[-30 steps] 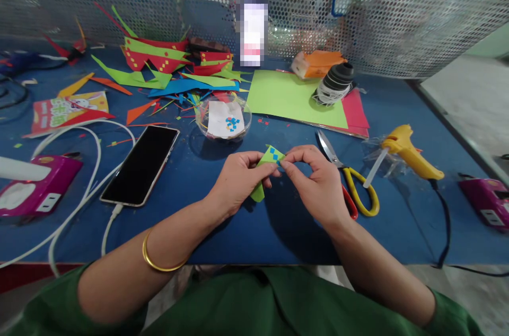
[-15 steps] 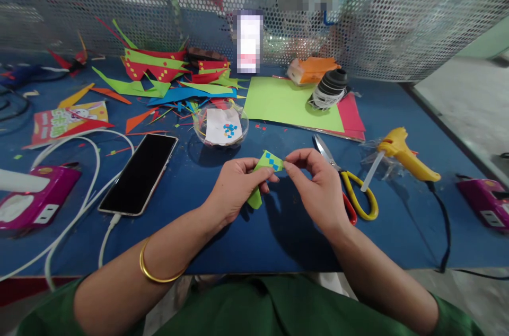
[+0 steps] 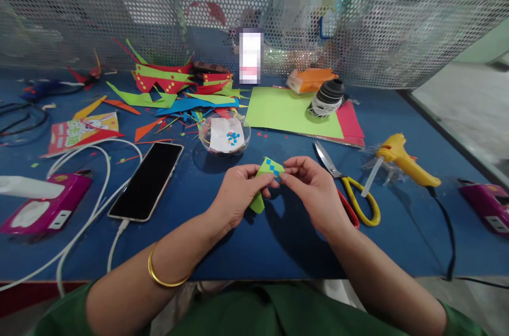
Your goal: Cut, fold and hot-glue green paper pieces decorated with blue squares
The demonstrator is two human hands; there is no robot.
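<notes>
A folded green paper piece point(image 3: 264, 167) with several small blue squares on it is held above the blue table. My left hand point(image 3: 237, 191) pinches it from the left, thumb on top. The fingertips of my right hand point(image 3: 311, 187) are closed at its right corner. Behind my hands, a clear round container point(image 3: 245, 140) carries white paper with loose blue squares point(image 3: 233, 138). Scissors point(image 3: 336, 171) with red and yellow handles lie beside my right hand.
On the left are a phone point(image 3: 147, 182), white cables and a purple power strip point(image 3: 47, 209). Cut paper pieces point(image 3: 163, 81) lie at the back left. Green sheets point(image 3: 278, 111) hold a black bottle point(image 3: 326, 97). A yellow glue gun point(image 3: 405, 158) rests at right.
The camera view has shifted slightly, so the table items appear lower. Both hands keep nearly the same pose around the green paper, with my right fingertips still at its corner.
</notes>
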